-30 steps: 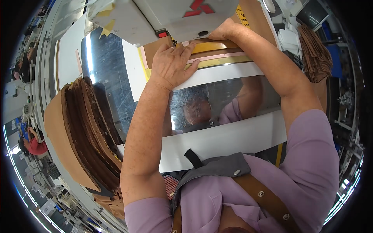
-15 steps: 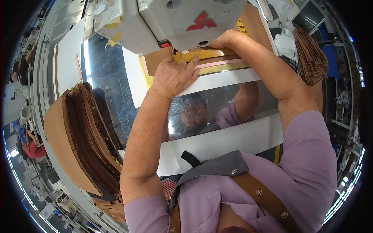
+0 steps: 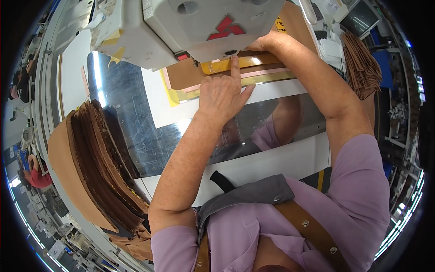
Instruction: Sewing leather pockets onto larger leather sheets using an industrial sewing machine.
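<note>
Beneath the grey-white machine head (image 3: 208, 22) with a red emblem lies a brown panel (image 3: 183, 77) edged with pink and pale yellow strips, on a white sheet (image 3: 161, 118). My left hand (image 3: 219, 93) rests on the near edge of the panel, index finger stretched to the yellow bar (image 3: 253, 60) on it, thumb out, other fingers bent. My right hand (image 3: 265, 41) reaches to the bar's far right side; its fingertips are hidden behind the machine head. A shiny metal plate (image 3: 154, 149) spans the bed under the sheet.
Thick stacked brown pieces (image 3: 63, 158) stand at the left. On the right are folded brown pieces (image 3: 362, 63), white material (image 3: 331, 50) and a dark screen (image 3: 355, 18). Other people, one in red (image 3: 38, 177), are at work at the far left.
My left hand has shifted right along the bar, with its index finger now extended and the others bent. My right hand stays near the bar's right side. The view has shifted slightly.
</note>
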`<act>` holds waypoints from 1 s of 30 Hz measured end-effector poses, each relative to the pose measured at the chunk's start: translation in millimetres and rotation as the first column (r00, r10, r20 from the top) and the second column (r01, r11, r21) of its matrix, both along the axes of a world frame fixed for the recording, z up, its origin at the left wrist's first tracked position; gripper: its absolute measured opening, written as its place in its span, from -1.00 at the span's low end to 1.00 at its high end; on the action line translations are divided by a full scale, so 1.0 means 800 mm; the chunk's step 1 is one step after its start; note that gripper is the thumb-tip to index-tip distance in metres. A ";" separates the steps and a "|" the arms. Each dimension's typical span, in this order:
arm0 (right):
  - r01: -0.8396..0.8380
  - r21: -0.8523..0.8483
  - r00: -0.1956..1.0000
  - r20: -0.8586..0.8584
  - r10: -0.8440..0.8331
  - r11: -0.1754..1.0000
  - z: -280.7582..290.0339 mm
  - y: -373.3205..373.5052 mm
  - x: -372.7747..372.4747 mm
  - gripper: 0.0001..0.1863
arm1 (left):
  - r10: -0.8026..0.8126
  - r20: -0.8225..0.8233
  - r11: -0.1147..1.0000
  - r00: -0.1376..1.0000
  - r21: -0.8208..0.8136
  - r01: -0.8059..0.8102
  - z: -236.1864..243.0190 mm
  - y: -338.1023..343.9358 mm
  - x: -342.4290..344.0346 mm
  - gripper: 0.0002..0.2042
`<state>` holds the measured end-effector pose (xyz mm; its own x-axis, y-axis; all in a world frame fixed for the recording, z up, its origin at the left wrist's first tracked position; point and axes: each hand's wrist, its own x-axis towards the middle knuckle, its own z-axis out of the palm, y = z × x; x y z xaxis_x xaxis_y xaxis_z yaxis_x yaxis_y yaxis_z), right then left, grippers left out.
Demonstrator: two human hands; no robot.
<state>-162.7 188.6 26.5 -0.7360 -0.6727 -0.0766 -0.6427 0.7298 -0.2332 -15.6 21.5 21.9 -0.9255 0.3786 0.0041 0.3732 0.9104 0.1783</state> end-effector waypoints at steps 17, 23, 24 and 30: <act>0.076 -0.073 0.958 0.281 -0.052 0.994 -0.087 0.032 -0.041 -0.45 | 0.075 -0.010 0.996 0.997 0.051 -0.075 0.001 -0.001 0.003 -0.14; 0.142 -0.055 0.915 0.387 -0.110 0.988 -0.037 0.004 -0.025 -0.40 | 0.038 -0.040 0.999 0.998 0.021 -0.037 -0.004 -0.006 -0.002 -0.15; 0.115 0.036 0.922 0.368 -0.120 0.993 -0.017 -0.004 -0.021 -0.38 | 0.025 -0.019 1.000 1.000 -0.001 -0.025 -0.002 -0.005 -0.002 -0.15; 0.011 0.087 0.961 0.273 -0.034 0.996 -0.021 0.004 -0.026 -0.36 | 0.055 0.093 0.998 0.994 -0.023 -0.053 0.012 0.002 -0.005 -0.11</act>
<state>-183.9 191.8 9.5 -0.6938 -0.6387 -0.3326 -0.5459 0.7677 -0.3356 -19.3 22.8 31.2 -0.9406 0.3271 -0.0909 0.3058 0.9327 0.1914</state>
